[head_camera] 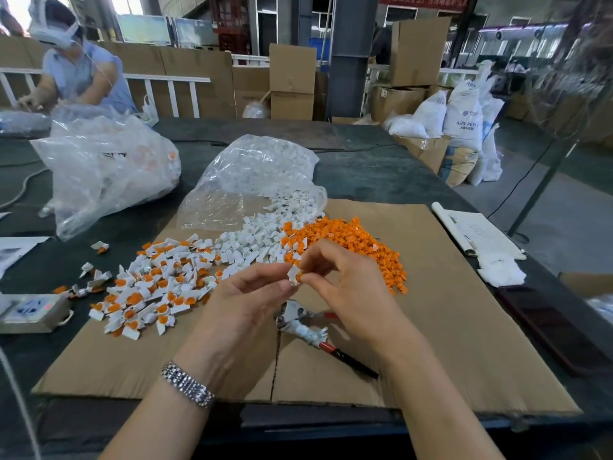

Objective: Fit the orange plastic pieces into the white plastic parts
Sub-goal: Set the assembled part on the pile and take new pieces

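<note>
Left hand: your left hand pinches a white part above the cardboard.
Right hand: your right hand pinches an orange piece against that part.
Piles: orange pieces far right; white parts beside them; assembled parts left.
Surface: pliers near your hands.

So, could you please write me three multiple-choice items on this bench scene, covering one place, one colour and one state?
1. Where does the pile of loose orange pieces lie?
A. on the cardboard sheet
B. inside a bag
C. on the floor

2. What colour are the pliers handles?
A. blue
B. red and black
C. yellow

3. What are both hands doing?
A. resting flat
B. holding the pliers
C. pinching one white part with orange in it

Answers:
1 A, the pile sits on bare cardboard.
2 B, the handles show it.
3 C, the left hand and right hand meet on it.
</note>
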Motion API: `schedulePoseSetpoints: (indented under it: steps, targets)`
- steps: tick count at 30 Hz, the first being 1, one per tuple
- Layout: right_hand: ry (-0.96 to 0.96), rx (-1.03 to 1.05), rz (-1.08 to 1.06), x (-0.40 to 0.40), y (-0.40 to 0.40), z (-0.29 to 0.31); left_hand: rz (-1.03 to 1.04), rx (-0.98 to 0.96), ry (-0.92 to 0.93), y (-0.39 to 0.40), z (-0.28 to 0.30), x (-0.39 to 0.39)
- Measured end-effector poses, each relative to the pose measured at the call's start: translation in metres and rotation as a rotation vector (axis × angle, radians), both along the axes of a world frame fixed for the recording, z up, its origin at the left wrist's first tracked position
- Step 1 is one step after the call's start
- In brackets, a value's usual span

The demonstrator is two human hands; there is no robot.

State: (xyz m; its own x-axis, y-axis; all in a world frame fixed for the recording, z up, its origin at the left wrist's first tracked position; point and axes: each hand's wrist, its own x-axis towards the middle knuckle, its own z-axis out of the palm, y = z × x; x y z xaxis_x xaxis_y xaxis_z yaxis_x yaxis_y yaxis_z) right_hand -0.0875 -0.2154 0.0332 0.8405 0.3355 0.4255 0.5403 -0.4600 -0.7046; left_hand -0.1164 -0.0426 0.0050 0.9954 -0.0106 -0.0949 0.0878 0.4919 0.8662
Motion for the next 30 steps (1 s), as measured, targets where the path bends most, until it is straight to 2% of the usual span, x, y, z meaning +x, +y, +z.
schedulePoseSetpoints:
  steps: [4,8,10,12,14,17,19,22,26,30]
  targets:
    - [0.041,-0.025,-0.032,-0.003,0.004,-0.005,0.032,0.103,-0.047,-0.001,-0.001,-0.004]
    - [0.116,0.063,-0.152,-0.007,0.014,-0.011,0.144,0.453,-0.179,-0.007,-0.007,-0.008]
    - [0.143,0.1,-0.18,-0.008,0.018,-0.011,0.166,0.495,-0.195,-0.007,-0.007,-0.008]
    - [0.198,0.129,-0.137,-0.01,0.016,-0.008,0.16,0.413,-0.176,-0.006,-0.004,-0.009]
    - [0.268,0.142,-0.03,-0.011,0.008,-0.004,0.112,0.211,-0.134,-0.005,0.0,-0.01]
    - [0.277,0.112,0.072,-0.013,-0.004,0.001,0.063,0.046,-0.102,-0.001,-0.002,-0.009]
    - [0.278,0.14,0.083,-0.013,-0.008,0.002,0.024,0.028,-0.113,0.001,-0.003,-0.008]
    - [0.259,0.179,0.085,-0.015,-0.009,0.002,0.012,0.109,-0.163,0.004,-0.005,-0.007]
    - [0.137,0.099,0.039,-0.017,-0.005,0.0,0.031,0.19,-0.207,0.007,-0.008,-0.009]
    - [0.022,0.039,0.005,-0.02,-0.002,-0.001,0.015,0.049,-0.137,0.006,-0.006,-0.011]
